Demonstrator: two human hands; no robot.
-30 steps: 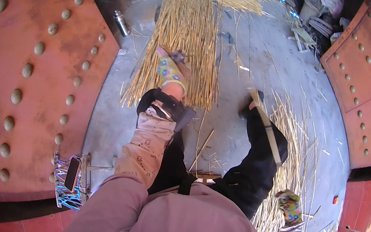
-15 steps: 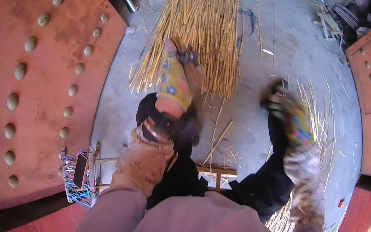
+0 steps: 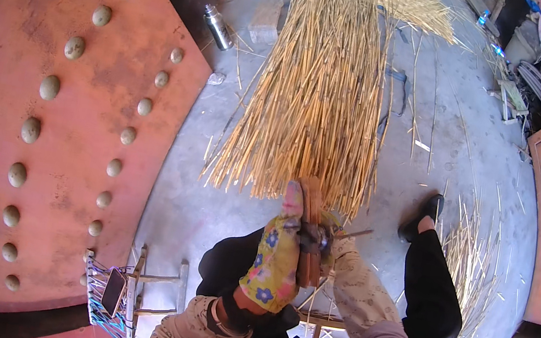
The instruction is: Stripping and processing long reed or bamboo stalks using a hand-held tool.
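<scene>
My left hand, in a yellow flowered glove, is closed around a narrow reddish-brown wooden tool that has a dark metal part at its middle. The tool stands lengthwise over my lap, its far end at the cut ends of a large bundle of yellow reed stalks. Against the tool's right side my right hand is closed on its middle; most of its fingers are hidden behind the wood. A thin dark rod sticks out to the right beside that hand.
Loose stalks lie on the grey floor at the right. A studded reddish door panel fills the left. A steel flask and a brick are beyond it. A phone rests on a corded stool at lower left.
My left hand has drawn back from the top of the reed bundle toward my lap with the tool. My right hand has come in from the right to meet it. The view has shifted.
</scene>
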